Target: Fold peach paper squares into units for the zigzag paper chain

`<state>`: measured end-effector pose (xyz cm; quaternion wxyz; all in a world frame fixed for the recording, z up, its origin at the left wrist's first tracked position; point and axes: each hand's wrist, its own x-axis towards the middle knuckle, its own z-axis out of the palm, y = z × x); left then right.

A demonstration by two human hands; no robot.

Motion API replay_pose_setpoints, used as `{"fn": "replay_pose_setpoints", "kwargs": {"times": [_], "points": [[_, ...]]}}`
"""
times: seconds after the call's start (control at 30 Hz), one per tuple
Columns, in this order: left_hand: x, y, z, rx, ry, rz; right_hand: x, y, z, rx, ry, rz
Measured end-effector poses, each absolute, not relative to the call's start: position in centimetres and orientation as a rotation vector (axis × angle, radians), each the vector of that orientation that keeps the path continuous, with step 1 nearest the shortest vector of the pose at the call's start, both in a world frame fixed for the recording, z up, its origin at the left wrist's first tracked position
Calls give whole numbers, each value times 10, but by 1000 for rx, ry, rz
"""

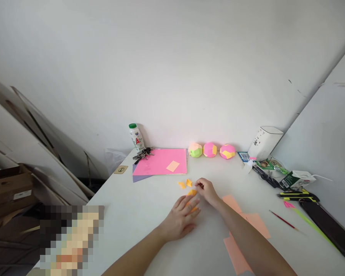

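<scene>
Right hand [206, 189]: Your thumb and fingertips draw close together beside the small orange pieces; whether a scrap is pinched between them cannot be told from here.
Left hand [180, 217]: Your fingers fan wide, palm down and slightly blurred, over more of the same paper.
Orange pieces [189, 183]: Two sit just ahead of your left fingertips, a third at them, with more orange showing among the fingers. Paper this small will likely skid at a touch, so steady one piece lightly with your left fingertips while your right works its edge, lining up before you press.
Peach sheets [260, 224]: These lie below your right forearm [247, 234], partly hidden by it; keep that elbow light to avoid dragging them.
Pink sheet [155, 161]: Beyond your hands on the bench [123, 218], it carries a pale peach slip [173, 166].
Paper balls [210, 150]: Three faceted rounds line up near the wall; keep your reach short of them.
Red pencil-like stick [284, 220]: It rests well to your right, apart from the folding.
</scene>
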<state>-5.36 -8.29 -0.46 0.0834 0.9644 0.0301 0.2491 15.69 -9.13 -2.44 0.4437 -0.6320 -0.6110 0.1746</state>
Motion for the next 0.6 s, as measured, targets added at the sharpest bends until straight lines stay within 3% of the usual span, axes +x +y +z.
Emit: {"fn": "replay_pose_setpoints", "kwargs": {"times": [0.17, 0.43, 0.6], "points": [[-53, -84, -7, 2893, 189, 680, 161, -80, -18, -1539, -1632, 394], [-55, -55, -22, 2389, 717, 1322, 154, -77, -12, -1493, -1643, 440], [-57, -54, -22, 2348, 803, 1350, 145, -91, 14, -1376, -1601, 691]]}}
